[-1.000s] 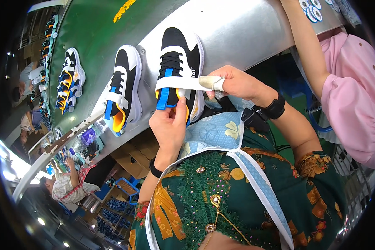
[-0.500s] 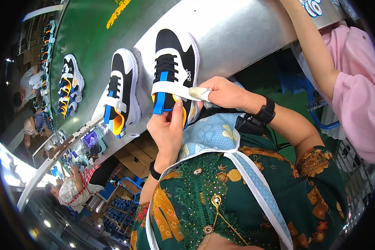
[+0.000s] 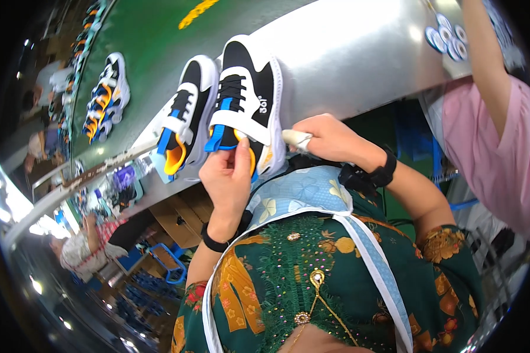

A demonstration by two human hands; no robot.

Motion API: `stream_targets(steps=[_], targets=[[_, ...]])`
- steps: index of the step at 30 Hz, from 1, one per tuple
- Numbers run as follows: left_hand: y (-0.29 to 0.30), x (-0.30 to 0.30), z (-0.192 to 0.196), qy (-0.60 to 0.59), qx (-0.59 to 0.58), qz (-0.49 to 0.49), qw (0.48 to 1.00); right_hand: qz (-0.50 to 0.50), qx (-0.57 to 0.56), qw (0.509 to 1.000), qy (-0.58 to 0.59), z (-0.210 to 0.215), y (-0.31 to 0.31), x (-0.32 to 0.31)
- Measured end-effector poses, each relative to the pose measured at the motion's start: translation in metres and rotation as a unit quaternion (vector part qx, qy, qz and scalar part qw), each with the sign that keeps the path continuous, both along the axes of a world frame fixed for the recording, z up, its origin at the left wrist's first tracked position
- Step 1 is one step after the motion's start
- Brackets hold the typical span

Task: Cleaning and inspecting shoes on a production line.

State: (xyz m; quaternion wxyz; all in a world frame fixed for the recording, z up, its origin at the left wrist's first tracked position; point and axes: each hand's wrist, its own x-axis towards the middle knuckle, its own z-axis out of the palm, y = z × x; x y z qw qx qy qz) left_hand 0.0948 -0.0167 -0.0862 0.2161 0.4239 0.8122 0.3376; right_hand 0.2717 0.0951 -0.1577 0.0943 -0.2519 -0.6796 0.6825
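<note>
A black and white sneaker (image 3: 257, 94) with blue tabs, yellow lining and a white strap (image 3: 241, 125) stands on the metal bench, toe pointing away. My left hand (image 3: 227, 182) grips it at the heel opening, thumb on the collar and the other fingers partly hidden. The strap lies across the tongue, down onto the shoe's right side. Just right of the shoe is my right hand (image 3: 330, 138), apart from it, fingers curled in with nothing visible in them. A whitish cover (image 3: 297, 139) wraps one fingertip. A matching sneaker (image 3: 199, 88) sits close on the left.
Another sneaker (image 3: 107, 97) lies on the green belt (image 3: 150, 56) at the left. White round rolls (image 3: 447, 38) rest at the far right of the metal bench (image 3: 335, 53). A co-worker's pink sleeve (image 3: 483, 135) and arm reach in there. A rail (image 3: 100, 162) runs at the left.
My right hand has come off the strap and moved right, away from the shoe. My left hand keeps its hold. The two sneakers now appear closer together, and the view has shifted.
</note>
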Motion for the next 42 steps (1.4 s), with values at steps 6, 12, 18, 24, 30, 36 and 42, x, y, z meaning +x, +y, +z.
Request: stream_targets(steps=[6, 12, 18, 24, 30, 36, 42], targets=[[-0.027, -0.062, 0.004, 0.198, -0.097, -0.066, 0.973, 0.010, 0.035, 0.999, -0.039, -0.003, 0.006, -0.007], [-0.023, -0.102, 0.029, 0.233, -0.046, -0.146, 0.960, -0.009, 0.005, 0.997, -0.074, 0.005, 0.008, -0.007], [0.041, -0.158, -0.034, 0.181, -0.053, -0.141, 0.972, 0.059, 0.058, 0.994, -0.072, 0.026, 0.034, -0.019], [0.209, -0.244, -0.017, 0.332, 0.031, 0.056, 0.941, -0.267, 0.269, 0.916, -0.130, 0.045, 0.182, 0.044], [0.252, -0.371, -0.088, 0.332, -0.124, -0.009, 0.935, -0.158, 0.564, 0.701, -0.408, 0.066, 0.337, 0.088], [0.193, -0.249, -0.072, 0.296, 0.186, -0.011, 0.937, -0.091, 0.505, 0.689, -0.512, 0.041, 0.388, 0.097], [0.123, -0.124, -0.062, 0.105, 0.141, -0.086, 0.981, -0.007, 0.459, 0.805, -0.376, 0.080, 0.297, 0.029]])
